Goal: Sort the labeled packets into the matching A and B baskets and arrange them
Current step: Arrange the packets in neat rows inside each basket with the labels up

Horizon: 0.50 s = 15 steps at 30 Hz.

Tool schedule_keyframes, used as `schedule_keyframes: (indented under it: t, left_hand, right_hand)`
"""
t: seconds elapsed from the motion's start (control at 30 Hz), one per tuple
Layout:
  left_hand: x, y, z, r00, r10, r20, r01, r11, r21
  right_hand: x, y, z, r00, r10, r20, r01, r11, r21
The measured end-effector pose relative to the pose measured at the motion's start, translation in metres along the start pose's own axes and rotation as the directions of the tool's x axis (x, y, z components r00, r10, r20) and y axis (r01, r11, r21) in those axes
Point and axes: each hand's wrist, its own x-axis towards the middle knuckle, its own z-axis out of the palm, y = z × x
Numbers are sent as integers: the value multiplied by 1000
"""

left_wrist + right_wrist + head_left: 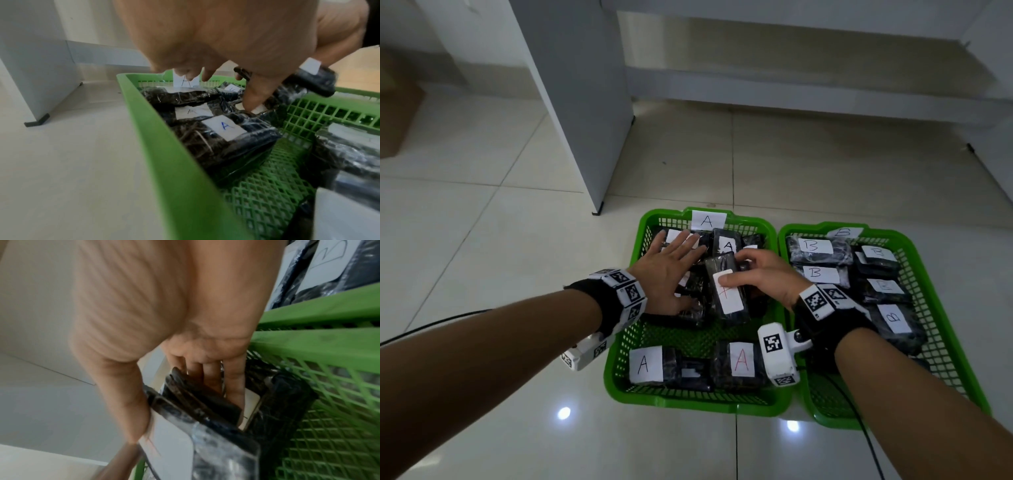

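Note:
Two green baskets stand side by side on the floor: basket A [626, 342] on the left, basket B [941, 346] on the right. Both hold black plastic-wrapped packets with white labels. My right hand [763, 274] grips a black packet with a red A label [727, 294] [180, 449], thumb across the label, and holds it tilted over the middle of basket A. My left hand [671, 263] lies flat with spread fingers on the A packets [224, 129] at the basket's back left. Basket B holds several B packets [815, 246].
A grey cabinet panel [582, 102] stands on the tiled floor behind the baskets, to the left. A low white ledge [808, 58] runs along the back. Two more A packets [739, 363] lie at the front of basket A. A black cable [859, 421] trails from my right wrist.

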Motion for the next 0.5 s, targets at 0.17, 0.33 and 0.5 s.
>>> schedule_keyframes:
  t: [0.17, 0.33, 0.5]
  left_hand:
    - [-5, 15, -22, 969, 31, -245, -139, 887, -440]
    - [4, 35, -30, 989, -138, -58, 21, 512, -859]
    - [12, 37, -34, 952, -298, 65, 169, 338, -926]
  right_hand:
    - [1, 0, -3, 1000, 5, -19, -2, 989, 145]
    - [-1, -1, -2, 999, 16, 34, -27, 927, 374]
    - [-2, -1, -3, 998, 35, -48, -9, 889, 458]
